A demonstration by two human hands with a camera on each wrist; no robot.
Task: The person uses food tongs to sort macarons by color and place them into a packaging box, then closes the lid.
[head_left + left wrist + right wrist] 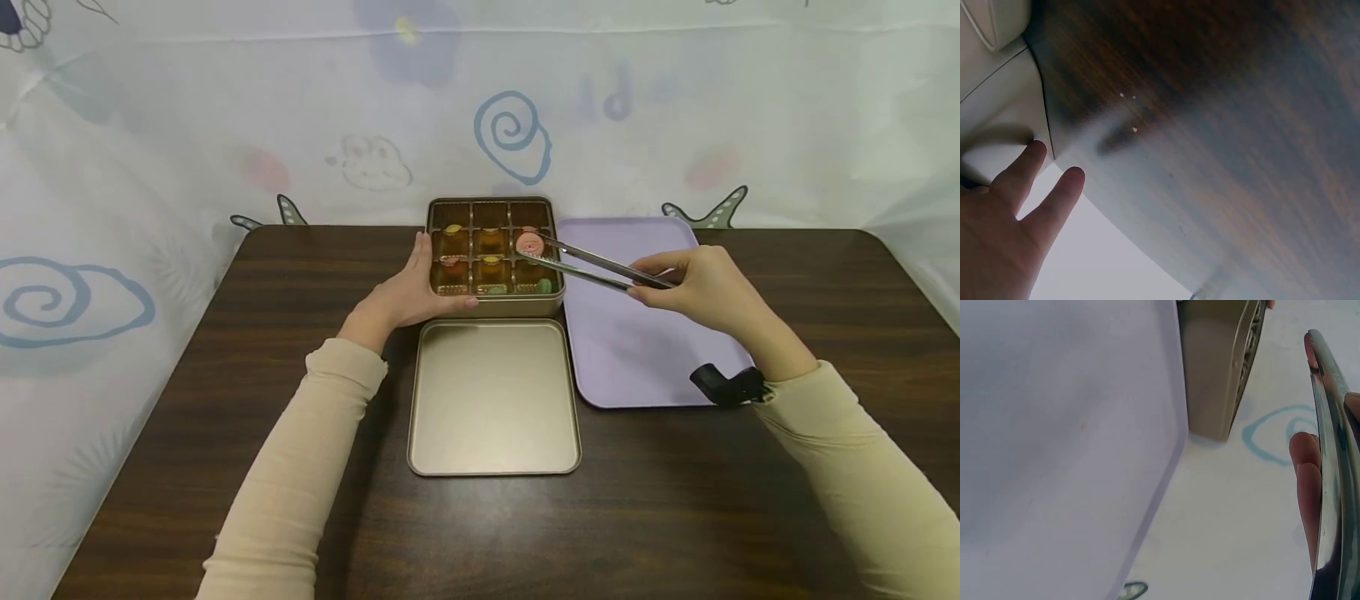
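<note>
The right hand (701,283) holds metal tongs (600,265) between thumb and fingers. At the tongs' tips is a pink macaron (530,243), over the right column of a square gold tin (501,307). The tin has a divided insert (472,243) with several compartments, where small yellow, pink and green pieces show. The left hand (401,292) rests against the tin's left side, with the thumb along its front edge. In the left wrist view its fingers (1054,212) are straight and spread. The right wrist view shows the tongs (1334,469) beside the tin's wall (1210,375).
A flat gold lid (495,400) lies in front of the tin on the dark wooden table (300,517). A lilac tray (622,358) is to the right of the tin, partly under the right hand. Behind the table hangs a patterned white cloth (300,100).
</note>
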